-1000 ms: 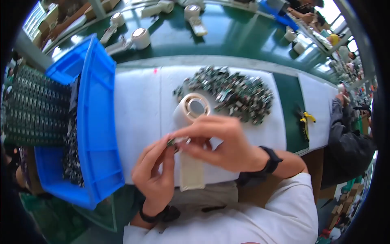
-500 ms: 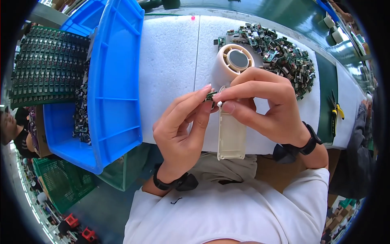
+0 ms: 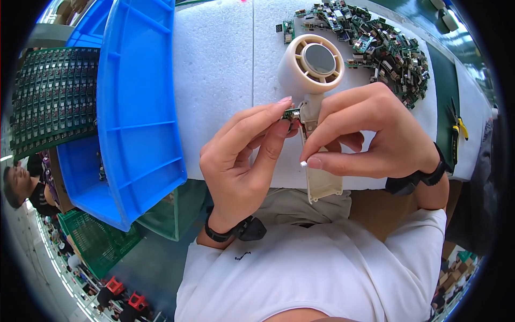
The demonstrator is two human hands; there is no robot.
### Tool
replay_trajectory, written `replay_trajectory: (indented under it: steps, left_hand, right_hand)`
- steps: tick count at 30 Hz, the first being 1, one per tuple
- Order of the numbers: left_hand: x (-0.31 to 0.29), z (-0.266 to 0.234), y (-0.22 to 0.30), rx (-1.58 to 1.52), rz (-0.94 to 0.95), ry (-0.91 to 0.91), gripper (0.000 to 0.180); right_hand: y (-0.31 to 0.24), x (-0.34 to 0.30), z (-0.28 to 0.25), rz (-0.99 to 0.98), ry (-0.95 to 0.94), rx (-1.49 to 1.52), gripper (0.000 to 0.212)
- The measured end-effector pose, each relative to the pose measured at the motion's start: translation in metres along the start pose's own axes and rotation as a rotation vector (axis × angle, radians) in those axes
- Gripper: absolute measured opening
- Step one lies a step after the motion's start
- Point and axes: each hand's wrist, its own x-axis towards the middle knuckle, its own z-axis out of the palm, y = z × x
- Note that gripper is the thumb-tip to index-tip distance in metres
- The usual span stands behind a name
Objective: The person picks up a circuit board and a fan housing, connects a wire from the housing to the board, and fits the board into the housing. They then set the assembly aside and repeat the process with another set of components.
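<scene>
Two hands (image 3: 240, 161) (image 3: 378, 137) parted, holding one board (image 3: 291, 114), one plug (image 3: 303, 164).

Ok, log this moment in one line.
left hand: pinching circuit board | right hand: pinching white piece | nearby: cream handheld device

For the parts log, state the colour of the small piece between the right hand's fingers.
The small piece is white; the head view shows it best.

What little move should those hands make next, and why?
Perhaps the right hand should bring the small white piece to the green circuit board: the left hand already grips the board, while the white piece, pinched and ready, is apart from it, nearer the person's body.
</scene>
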Motion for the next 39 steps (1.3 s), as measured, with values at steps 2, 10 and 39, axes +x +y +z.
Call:
replay_trajectory:
  steps: [2,10,39]
  left_hand:
    - [0.000,0.000,0.000,-0.011,-0.008,-0.010,0.032]
    - [-0.003,0.000,-0.001,-0.095,-0.045,0.012,0.031]
    - [-0.013,0.030,-0.003,0.614,0.396,0.249,0.045]
  right_hand:
    - [0.000,-0.001,0.002,0.008,0.010,0.016,0.009]
    - [0.001,0.001,0.014,-0.041,0.373,-0.264,0.013]
    - [0.002,0.004,0.039,-0.051,0.516,-0.201,0.013]
